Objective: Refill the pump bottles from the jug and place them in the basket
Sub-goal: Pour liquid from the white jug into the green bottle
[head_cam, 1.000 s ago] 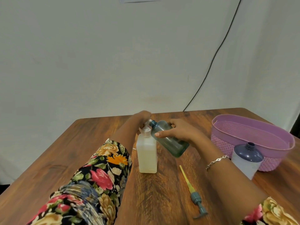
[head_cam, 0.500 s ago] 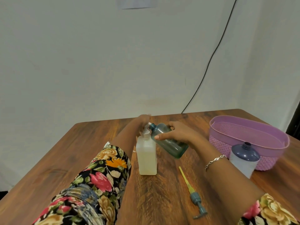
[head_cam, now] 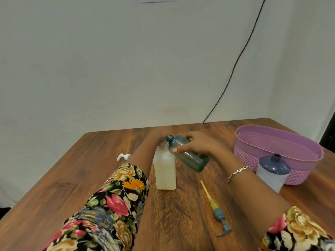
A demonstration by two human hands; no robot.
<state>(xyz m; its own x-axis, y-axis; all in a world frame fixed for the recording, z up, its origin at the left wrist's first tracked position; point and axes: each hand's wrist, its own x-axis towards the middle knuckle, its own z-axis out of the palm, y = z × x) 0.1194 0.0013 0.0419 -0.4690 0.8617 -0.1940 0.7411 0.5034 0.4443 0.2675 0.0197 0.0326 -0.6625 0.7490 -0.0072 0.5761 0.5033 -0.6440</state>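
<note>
A pale translucent bottle (head_cam: 165, 171) with yellowish liquid stands upright mid-table. My left hand (head_cam: 158, 132) reaches behind its neck and seems to grip it there; the fingers are mostly hidden. My right hand (head_cam: 196, 144) grips a clear teal bottle (head_cam: 188, 153), tilted with its open mouth up against the pale bottle's top. A teal pump with a yellow tube (head_cam: 216, 211) lies on the table in front. A white pump head (head_cam: 123, 156) lies to the left. The purple basket (head_cam: 297, 142) stands at the right.
A white bottle with a dark blue top and open neck (head_cam: 273, 172) stands against the basket's near side. A black cable (head_cam: 235, 62) runs down the wall behind the wooden table (head_cam: 72, 178). My flowered sleeves fill the near edge.
Both hands and both bottles keep nearly the same pose. The view has shifted a little, and the white pump head now shows at the left.
</note>
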